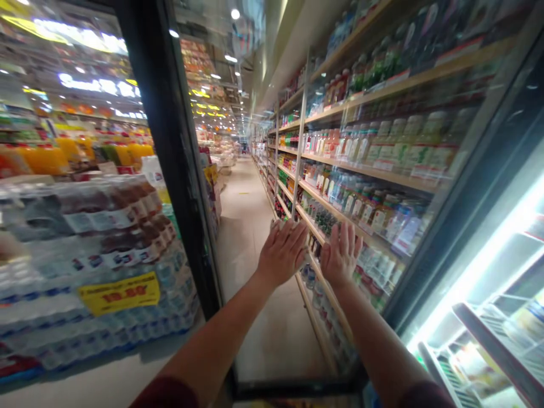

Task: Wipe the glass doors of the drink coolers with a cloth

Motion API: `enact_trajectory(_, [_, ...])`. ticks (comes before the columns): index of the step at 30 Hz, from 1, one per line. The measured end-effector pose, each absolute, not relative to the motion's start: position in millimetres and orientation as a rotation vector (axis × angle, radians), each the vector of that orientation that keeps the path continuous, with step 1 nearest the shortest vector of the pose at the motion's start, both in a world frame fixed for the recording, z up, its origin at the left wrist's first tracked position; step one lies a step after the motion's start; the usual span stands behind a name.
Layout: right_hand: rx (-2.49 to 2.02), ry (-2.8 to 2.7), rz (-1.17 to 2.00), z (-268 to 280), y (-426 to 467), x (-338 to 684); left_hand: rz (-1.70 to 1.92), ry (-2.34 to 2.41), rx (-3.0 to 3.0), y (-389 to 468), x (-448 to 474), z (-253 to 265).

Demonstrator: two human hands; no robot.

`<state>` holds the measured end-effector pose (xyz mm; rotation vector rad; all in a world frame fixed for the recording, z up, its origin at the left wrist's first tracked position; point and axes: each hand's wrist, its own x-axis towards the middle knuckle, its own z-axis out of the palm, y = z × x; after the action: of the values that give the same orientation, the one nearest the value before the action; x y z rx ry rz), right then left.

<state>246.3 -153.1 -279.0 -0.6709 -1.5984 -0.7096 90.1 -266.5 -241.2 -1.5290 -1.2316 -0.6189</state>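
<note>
Both my arms reach forward to a glass door [250, 283] with a dark frame [181, 147]. My left hand [283, 252] lies against the pane, palm forward, fingers stretched out. A pale patch shows at its fingertips and side; I cannot tell whether it is a cloth or a reflection. My right hand [340, 255] is flat on the glass just to the right, fingers up and slightly spread. No grasped object shows in either hand. The door stands open beside a lit cooler [501, 266].
On the left, stacked packs of bottles [102, 226] carry a yellow price sign [121, 293]. Orange juice bottles [45, 160] stand behind. Shelves of bottled drinks [382, 141] and a long aisle floor [242, 209] appear in the pane. Wire racks [493, 340] fill the cooler at lower right.
</note>
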Motion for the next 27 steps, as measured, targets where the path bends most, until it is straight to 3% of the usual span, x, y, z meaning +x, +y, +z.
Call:
enact_trajectory(3, [-0.671, -1.607, -0.711, -278.4, -153.0, 247.2, -0.594, -1.229, -1.521, -258.1, 104.3, -221.3])
enact_trajectory(10, [-0.668, -1.603, -0.708, -279.4, -153.1, 249.8, -0.565, -1.276, -1.513, -288.6, 72.9, -266.8])
enact_trajectory(18, [-0.673, -1.613, -0.685, -282.7, -156.7, 250.4, -0.835, -1.497, -1.159, -327.8, 16.2, -198.0])
enact_trajectory(24, [-0.660, -1.604, -0.679, -281.4, -160.7, 252.0, -0.783, -1.437, -1.252, -315.1, 58.9, -254.2])
enact_trajectory(27, [-0.653, -1.594, -0.687, -280.1, -162.4, 252.3, -0.723, -1.358, -1.357, -300.2, 84.7, -247.7])
